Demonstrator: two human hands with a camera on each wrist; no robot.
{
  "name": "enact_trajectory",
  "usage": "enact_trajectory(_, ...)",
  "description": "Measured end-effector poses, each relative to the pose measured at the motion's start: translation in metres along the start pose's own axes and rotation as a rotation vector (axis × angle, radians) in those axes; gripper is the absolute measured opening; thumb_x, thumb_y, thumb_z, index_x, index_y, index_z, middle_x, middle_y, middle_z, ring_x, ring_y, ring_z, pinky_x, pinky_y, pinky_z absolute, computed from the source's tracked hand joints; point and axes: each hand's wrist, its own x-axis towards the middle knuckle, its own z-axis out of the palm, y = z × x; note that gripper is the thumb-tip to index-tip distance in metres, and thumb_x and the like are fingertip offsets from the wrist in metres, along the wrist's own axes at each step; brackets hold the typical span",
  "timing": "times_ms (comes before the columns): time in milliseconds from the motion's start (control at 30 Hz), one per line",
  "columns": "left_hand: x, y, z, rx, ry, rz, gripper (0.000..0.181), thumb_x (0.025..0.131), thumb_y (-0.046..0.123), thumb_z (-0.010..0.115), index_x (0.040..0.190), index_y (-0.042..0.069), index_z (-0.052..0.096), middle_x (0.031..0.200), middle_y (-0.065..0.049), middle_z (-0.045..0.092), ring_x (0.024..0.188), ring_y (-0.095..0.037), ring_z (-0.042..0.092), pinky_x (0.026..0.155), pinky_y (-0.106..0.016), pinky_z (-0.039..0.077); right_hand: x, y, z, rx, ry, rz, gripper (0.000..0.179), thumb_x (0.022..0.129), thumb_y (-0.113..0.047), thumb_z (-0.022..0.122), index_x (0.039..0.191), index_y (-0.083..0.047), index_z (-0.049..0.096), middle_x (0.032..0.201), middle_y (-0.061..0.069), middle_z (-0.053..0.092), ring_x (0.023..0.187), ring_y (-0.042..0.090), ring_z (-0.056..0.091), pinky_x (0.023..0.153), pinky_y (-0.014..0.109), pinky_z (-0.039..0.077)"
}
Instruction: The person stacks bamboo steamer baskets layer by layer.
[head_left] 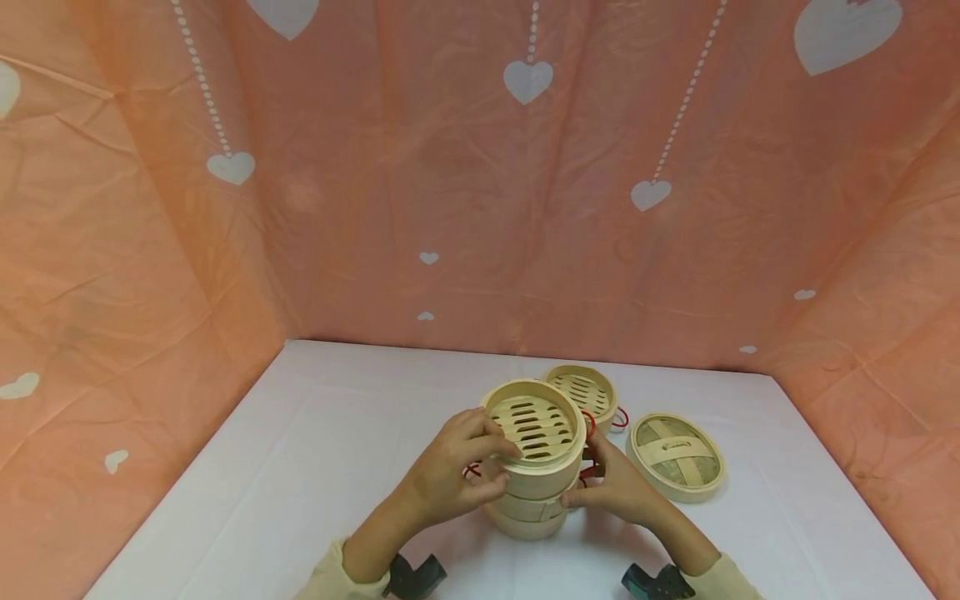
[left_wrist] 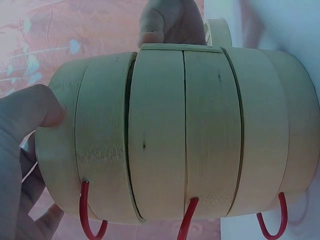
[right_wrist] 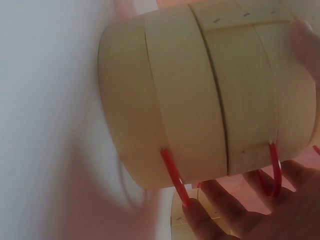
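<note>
A stack of bamboo steamer baskets stands between the two hands on the white counter (head_left: 352, 400), right of the middle of the counter's far edge and well forward of it. The left hand (head_left: 465, 462) is at the left side of the top basket (head_left: 540, 482), its fingers bent over the rim and its thumb against the wall, so that it grips that basket. The right hand (head_left: 618, 483) is curled round the right side of the stack, with its thumb against the wall of the middle basket (head_left: 528, 507) and its fingers spread behind, near the red loops (right_wrist: 175, 175); it holds the stack lower down than the left.

Both forearms reach in from the counter's near side and converge on the stack. Each has a pale sleeve (head_left: 337, 575) and a black device (head_left: 416, 577) at the wrist.

The stack has three baskets, the lowest basket (head_left: 525, 527) resting on the counter. A dark seam shows between the top and middle ones, and three red loops line one side in the left wrist view. One more slatted basket (head_left: 581, 392) sits behind the stack, near the far edge, partly hidden; whether anything lies beneath it cannot be told. One woven lid (head_left: 678, 458) with a strap across it lies flat toward the counter's right edge.
</note>
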Motion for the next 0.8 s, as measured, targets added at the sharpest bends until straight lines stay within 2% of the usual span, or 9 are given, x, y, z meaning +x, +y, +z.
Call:
enact_trajectory(200,0.0010,-0.0010,0.0021,0.013,0.007,0.025,0.028,0.068,0.011,0.074,0.094,0.022,0.069,0.089,0.009,0.055,0.087,-0.006,0.050,0.092,-0.033,0.044,-0.0007,-0.0007,0.0002,-0.003,0.004,0.004,0.101,0.067,-0.013,0.085,0.147,0.000,0.026,0.123,0.024,0.056,0.099,0.020,0.059,0.079,0.030,0.055)
enact_trajectory(500,0.0012,0.0004,0.0035,0.016,0.005,0.026,0.027,0.069,0.012,0.074,0.094,0.021,0.069,0.089,0.009,0.056,0.087,-0.006,0.051,0.093,-0.033,0.044,-0.0013,0.0000,0.0004,-0.045,0.014,-0.008,0.099,0.068,-0.016,0.085,0.147,-0.001,0.027,0.123,0.021,0.057,0.099,0.019,0.059,0.079,0.032,0.055)
enact_trajectory(800,-0.0002,-0.0010,0.0063,0.021,0.014,0.035,0.028,0.069,0.013,0.075,0.094,0.022,0.069,0.091,0.010,0.056,0.087,-0.005,0.051,0.093,-0.033,0.044,-0.0028,-0.0040,0.0011,-0.020,0.004,-0.003,0.100,0.069,-0.018,0.085,0.148,0.000,0.025,0.125,0.023,0.055,0.101,0.017,0.058,0.080,0.031,0.054)
